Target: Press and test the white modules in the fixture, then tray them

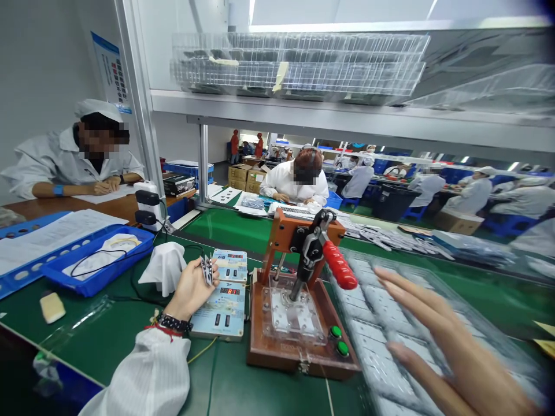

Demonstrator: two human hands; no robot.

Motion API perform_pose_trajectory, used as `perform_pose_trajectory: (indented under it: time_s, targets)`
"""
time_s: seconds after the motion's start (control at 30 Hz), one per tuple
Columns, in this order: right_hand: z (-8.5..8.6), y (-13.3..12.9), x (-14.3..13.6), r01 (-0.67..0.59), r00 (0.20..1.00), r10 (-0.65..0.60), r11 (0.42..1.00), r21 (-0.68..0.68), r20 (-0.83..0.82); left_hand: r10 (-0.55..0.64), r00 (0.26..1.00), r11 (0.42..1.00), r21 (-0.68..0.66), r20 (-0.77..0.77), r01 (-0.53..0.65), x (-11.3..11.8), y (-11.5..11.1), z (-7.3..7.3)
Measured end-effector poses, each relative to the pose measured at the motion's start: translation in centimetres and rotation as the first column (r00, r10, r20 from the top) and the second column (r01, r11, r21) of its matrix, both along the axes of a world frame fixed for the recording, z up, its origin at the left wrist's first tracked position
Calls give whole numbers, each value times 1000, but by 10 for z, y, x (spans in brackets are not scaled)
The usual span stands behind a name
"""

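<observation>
My left hand is closed around a few small flat dark-and-silver pieces whose kind I cannot make out. It is beside two light-blue boxes with red digits, the nearer display box partly behind the wrist. My right hand, blurred by motion, has its fingers stretched apart and nothing visible in them. Below it lies a clear plastic tray with white flat parts in its compartments. Between my hands stands a brown test fixture with a clear plate, green buttons and a red-handled toggle clamp.
A blue tray with cables, a white cloth and a beige block are at left. Stacked clear trays sit on the shelf overhead. Loose white parts lie beyond the fixture. Co-workers sit opposite and at left.
</observation>
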State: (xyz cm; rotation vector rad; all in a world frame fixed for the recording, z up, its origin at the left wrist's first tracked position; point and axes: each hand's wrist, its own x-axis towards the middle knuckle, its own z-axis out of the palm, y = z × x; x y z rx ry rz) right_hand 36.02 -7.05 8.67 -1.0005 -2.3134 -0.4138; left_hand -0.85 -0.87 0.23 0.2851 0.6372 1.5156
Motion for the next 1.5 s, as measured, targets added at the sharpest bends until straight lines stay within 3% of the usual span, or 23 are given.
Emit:
perform_pose_trajectory:
  time_s: [0.1, 0.3, 0.4, 0.47, 0.57, 0.6, 0.67, 0.73, 0.8, 0.87, 0.97, 1.03, 1.07, 1.1, 1.17, 1.23, 1.33, 1.5]
  targets:
    - [31, 18, -47, -155, 988, 152, 985, 80, 37, 7, 1000, 1000, -2, -25, -7, 1, 2, 0]
    - [16, 59, -76, -350, 872, 440, 868, 353, -217, 79, 996, 997, 5, -43, -79, 5, 6, 1]
    - [31, 61, -84, -297, 803, 473, 844, 446, -361, 89, 994, 996, 33, -63, -87, 7, 6, 0]
    - [58, 62, -92, -260, 721, 443, 886, 385, -533, 91, 992, 994, 62, -88, -86, 7, 5, -2]
    - [107, 80, -104, -348, 629, 332, 929, 126, -703, 89, 986, 991, 115, -140, -73, 6, 3, -5]
    - [120, 91, -107, -357, 647, 274, 934, 35, -711, 88, 983, 989, 132, -162, -67, 6, 3, -6]
    - [138, 117, -110, -287, 765, 150, 950, -123, -626, 81, 974, 986, 162, -211, -47, 5, 2, -9]
    - [142, 139, -106, -157, 875, 19, 956, -246, -484, 73, 963, 982, 186, -260, -24, 3, 1, -11]
    - [131, 149, -94, -44, 901, -68, 968, -246, -429, 96, 902, 975, 224, -421, 1, 3, 1, -13]
    - [104, 145, -76, 22, 850, -89, 991, -134, -518, 171, 751, 960, 279, -638, 19, 2, 3, -14]
    - [36, 120, -47, 81, 673, -60, 997, -8, -737, 265, 500, 941, 334, -825, 53, 2, 5, -15]
    - [-17, 98, -34, 90, 580, -112, 993, -74, -807, 277, 406, 940, 332, -871, 72, 3, 5, -14]
    - [-42, 88, -30, 67, 579, -130, 991, -112, -805, 278, 374, 941, 330, -885, 82, 3, 4, -13]
    - [-63, 78, -29, 16, 639, -128, 988, -154, -758, 280, 355, 939, 331, -892, 91, 3, 3, -11]
    - [-90, 61, -32, -121, 830, -53, 954, -273, -556, 289, 351, 932, 346, -891, 108, 5, 1, -9]
    - [-97, 51, -38, -164, 957, 43, 894, -416, -285, 299, 355, 924, 362, -886, 126, 6, -1, -8]
    - [-86, 49, -44, -89, 993, 117, 835, -542, 17, 293, 358, 912, 371, -887, 175, 7, -1, -9]
    - [-75, 55, -44, -82, 988, 143, 822, -563, 64, 290, 326, 899, 373, -900, 230, 8, -1, -10]
